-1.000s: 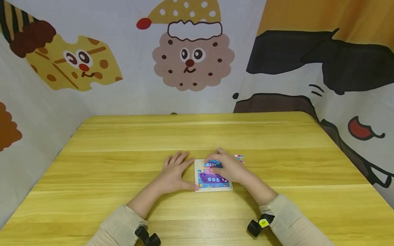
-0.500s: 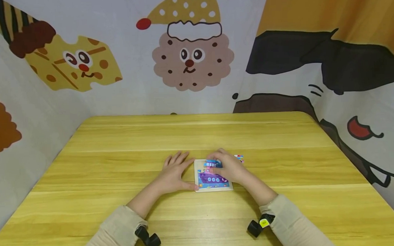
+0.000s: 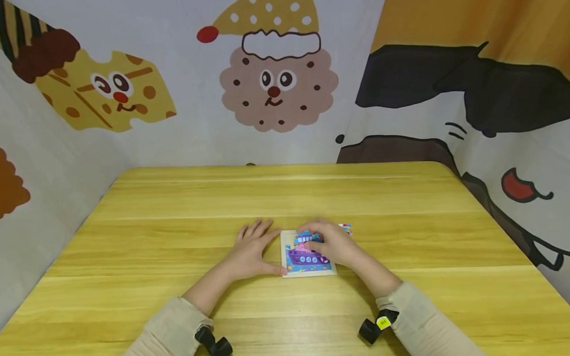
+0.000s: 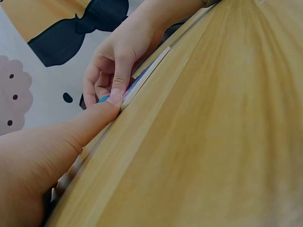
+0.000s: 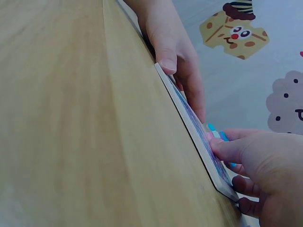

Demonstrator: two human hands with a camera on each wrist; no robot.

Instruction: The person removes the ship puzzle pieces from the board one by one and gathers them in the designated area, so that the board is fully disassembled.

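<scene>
Slantwise, the right hand pinches a puzzle piece.

There are two hands, two wrist cameras, one puzzle, one table.

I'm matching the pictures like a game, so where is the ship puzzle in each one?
Head: the ship puzzle is below centre, slightly right, partly covered by the right hand.
Left wrist: above centre, nearly edge-on, partly hidden.
Right wrist: right of centre, slanting, nearly edge-on.
Shared landmark: the pink cookie drawing, whole in head, cut off at the picture's edge in both wrist views.
</scene>
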